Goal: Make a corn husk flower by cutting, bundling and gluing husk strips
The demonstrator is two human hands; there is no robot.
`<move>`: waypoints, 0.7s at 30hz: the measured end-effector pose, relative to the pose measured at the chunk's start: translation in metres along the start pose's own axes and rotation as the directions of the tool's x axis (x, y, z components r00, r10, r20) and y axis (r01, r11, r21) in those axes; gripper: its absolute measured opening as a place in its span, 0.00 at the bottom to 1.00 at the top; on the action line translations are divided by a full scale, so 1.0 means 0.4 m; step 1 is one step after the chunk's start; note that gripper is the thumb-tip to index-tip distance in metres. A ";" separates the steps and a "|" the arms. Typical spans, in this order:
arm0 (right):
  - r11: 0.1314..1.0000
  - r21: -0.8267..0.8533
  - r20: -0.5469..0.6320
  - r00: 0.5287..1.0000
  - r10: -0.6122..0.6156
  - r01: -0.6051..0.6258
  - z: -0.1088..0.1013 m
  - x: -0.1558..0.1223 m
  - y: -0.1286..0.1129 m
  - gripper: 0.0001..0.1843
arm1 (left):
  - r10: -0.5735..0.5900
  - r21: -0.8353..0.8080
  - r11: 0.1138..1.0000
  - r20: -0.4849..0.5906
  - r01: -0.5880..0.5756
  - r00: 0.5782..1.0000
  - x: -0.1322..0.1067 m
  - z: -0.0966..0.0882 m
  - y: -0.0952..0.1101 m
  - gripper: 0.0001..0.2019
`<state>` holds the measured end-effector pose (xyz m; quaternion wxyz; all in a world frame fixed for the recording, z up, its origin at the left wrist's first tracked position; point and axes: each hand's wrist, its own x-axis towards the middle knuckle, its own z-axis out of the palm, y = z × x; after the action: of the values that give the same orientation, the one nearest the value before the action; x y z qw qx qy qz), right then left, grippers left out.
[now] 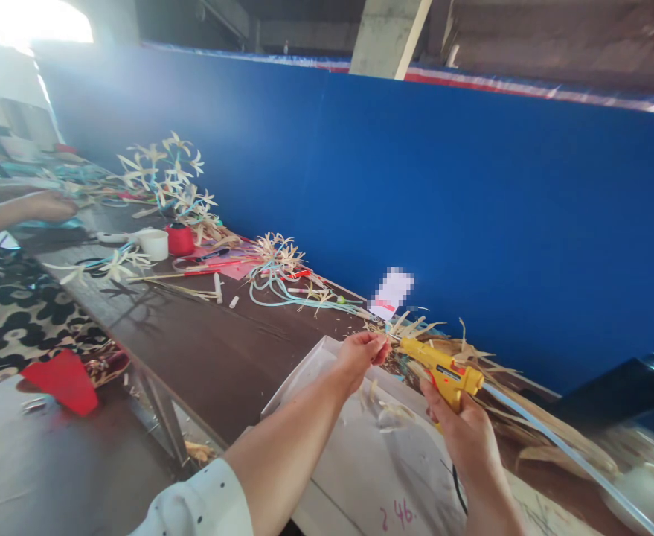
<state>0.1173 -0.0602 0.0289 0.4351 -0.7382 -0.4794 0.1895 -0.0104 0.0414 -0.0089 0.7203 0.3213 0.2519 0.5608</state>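
My right hand [463, 428] is wrapped round the grip of a yellow glue gun [441, 368] whose nozzle points left. My left hand [360, 353] is pinched shut on a small pale straw piece right at the nozzle tip, above a white tray [309, 372]. A pale blue tube [555, 439] runs from the gun area down to the right. Loose dried straw [505, 402] lies heaped behind the gun.
A long dark table [204, 342] runs along a blue wall [472, 201]. On it lie straw flowers [164, 175], a red cup [180, 240], a white tape roll [153, 244], blue cords [282, 286] and red-handled tools. Another person's hands [42, 207] work at far left.
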 end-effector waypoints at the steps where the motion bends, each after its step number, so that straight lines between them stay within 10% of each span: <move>1: 1.000 0.010 -0.004 1.000 -0.009 0.009 0.001 -0.001 0.000 0.23 | 0.000 0.000 1.000 0.000 0.000 1.000 0.000 0.001 0.000 0.18; 21: 0.999 -0.004 -0.010 0.999 -0.039 0.039 -0.004 -0.004 -0.011 0.21 | 0.019 0.018 1.000 0.018 -0.019 1.000 0.003 -0.002 -0.007 0.17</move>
<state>0.1151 -0.0616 0.0332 0.4397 -0.7305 -0.4918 0.1765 -0.0089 0.0422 -0.0114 0.7142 0.3355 0.2475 0.5623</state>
